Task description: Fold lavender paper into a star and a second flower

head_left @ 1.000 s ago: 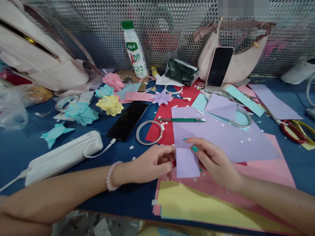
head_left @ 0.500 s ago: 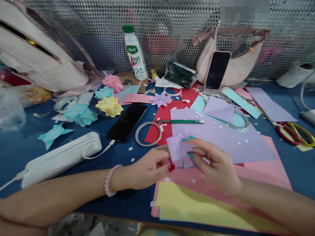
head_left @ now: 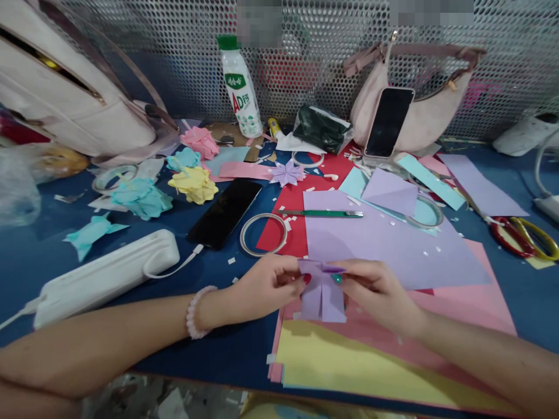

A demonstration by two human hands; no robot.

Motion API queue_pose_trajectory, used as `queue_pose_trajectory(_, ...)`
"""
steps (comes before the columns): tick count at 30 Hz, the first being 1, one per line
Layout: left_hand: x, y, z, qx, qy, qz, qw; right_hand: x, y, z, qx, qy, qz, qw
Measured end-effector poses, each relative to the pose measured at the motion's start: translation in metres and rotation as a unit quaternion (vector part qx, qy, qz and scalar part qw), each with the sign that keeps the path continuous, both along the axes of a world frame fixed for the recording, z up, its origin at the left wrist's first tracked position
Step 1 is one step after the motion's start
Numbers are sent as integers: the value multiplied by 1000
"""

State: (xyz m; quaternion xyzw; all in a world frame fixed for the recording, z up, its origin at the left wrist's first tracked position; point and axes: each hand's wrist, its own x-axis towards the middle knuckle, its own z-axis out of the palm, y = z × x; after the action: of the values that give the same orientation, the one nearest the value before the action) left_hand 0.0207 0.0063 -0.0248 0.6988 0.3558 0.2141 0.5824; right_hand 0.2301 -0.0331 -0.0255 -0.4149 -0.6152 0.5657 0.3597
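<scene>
A small piece of folded purple paper [head_left: 322, 299] is pinched between my two hands, just above the stacked sheets. My left hand [head_left: 273, 286], with a beaded bracelet at the wrist, grips its upper left edge, thumb in front. On the upper right edge, my right hand [head_left: 378, 291] is closed, thumb and fingers pressed together. Two flaps meet along a slit down the paper's middle, and its top edge is bent over. Beneath lie a large purple sheet [head_left: 375, 244], a pink sheet [head_left: 463, 308] and a yellow sheet [head_left: 349, 358].
A green craft knife [head_left: 327, 213] and a tape roll [head_left: 264, 234] lie beyond my hands. To the left are a black phone [head_left: 225, 214], a white power bank [head_left: 107, 276] and several folded paper shapes. Scissors [head_left: 524, 238] rest at right; a bottle [head_left: 240, 87] stands behind.
The purple paper has turned and tipped, so its slit side now hangs toward me with the top edge bent. Both hands have shifted their grip to its upper corners.
</scene>
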Motion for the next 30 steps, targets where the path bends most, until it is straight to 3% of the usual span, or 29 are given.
queue_pose_trajectory(5,-4,5,0,-107,5,35,994,1,3,2,64,-44,-10,997)
queue_pose_trajectory(8,-3,6,4,-127,-6,1,992,0,3,3,86,-68,-19,994)
queue_pose_trajectory(10,-1,5,6,-117,-5,-28,993,0,2,4,92,-79,-21,992)
queue_pose_trajectory(15,2,3,-1,-76,-37,-30,996,3,-1,7,111,-37,19,993)
queue_pose_trajectory(19,3,1,-1,-57,-17,-33,998,0,-1,6,30,-71,-15,997)
queue_pose_trajectory(23,3,0,6,7,5,-52,999,-5,0,3,-17,-120,8,993)
queue_pose_trajectory(25,2,0,7,2,2,-58,998,-5,0,2,-31,-107,3,994)
queue_pose_trajectory(30,0,0,1,11,-4,17,1000,-1,0,2,6,-92,-48,995)
